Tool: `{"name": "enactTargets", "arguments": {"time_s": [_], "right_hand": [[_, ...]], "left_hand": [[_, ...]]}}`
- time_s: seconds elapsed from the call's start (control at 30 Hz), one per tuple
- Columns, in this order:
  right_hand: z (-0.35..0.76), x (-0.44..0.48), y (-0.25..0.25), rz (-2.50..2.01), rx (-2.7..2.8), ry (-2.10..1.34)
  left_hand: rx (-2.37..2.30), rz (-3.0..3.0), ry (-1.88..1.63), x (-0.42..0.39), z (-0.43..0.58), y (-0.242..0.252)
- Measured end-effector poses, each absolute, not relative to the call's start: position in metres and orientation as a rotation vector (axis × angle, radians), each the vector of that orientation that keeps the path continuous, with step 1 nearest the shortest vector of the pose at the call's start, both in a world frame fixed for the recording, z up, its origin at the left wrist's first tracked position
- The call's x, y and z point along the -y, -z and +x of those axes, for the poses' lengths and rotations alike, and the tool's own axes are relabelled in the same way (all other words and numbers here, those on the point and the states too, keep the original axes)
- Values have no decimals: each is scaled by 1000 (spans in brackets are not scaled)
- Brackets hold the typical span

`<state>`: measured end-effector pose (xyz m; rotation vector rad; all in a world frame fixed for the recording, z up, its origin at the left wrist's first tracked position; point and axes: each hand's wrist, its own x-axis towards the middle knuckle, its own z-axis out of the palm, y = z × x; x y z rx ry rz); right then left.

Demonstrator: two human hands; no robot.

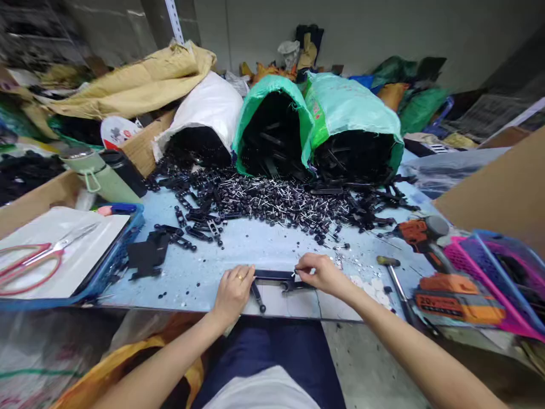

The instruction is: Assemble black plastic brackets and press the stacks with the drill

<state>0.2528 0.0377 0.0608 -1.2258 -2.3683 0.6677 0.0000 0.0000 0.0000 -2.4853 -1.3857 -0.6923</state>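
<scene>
Head view, hands at black bar

My head-worn camera looked forward and down from near above my left hand and right hand, across the bench to the wall.

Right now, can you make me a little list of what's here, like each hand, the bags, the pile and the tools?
Left hand: holding the left end of a black bar
Right hand: pinching a tiny piece above the bar
Bags: one white bag, two green bags, mouths open
Pile: many small black-and-silver pieces
Tools, right: orange-and-black drill, hammer
Tools, left: scissors with pinkish-red handles
</scene>
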Motion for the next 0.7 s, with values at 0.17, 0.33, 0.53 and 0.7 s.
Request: {"name": "enactTargets", "arguments": {"time_s": [0.17, 0.33, 0.53, 0.7], "right_hand": [[244, -39, -52, -1111, 2481, -542], [249, -29, -42, -1014, 2496, -507], [267, -15, -6, -950, 2419, -479], [273, -10, 23, -1035, 2331, -357]], "left_hand": [[1365, -2518, 729, -8, -3, -2], [1310, -2530, 821, -5, -3, -1], [1158, -2917, 601, -11, 34, -12], [1445, -3012, 435, -18, 65, -9]]}}
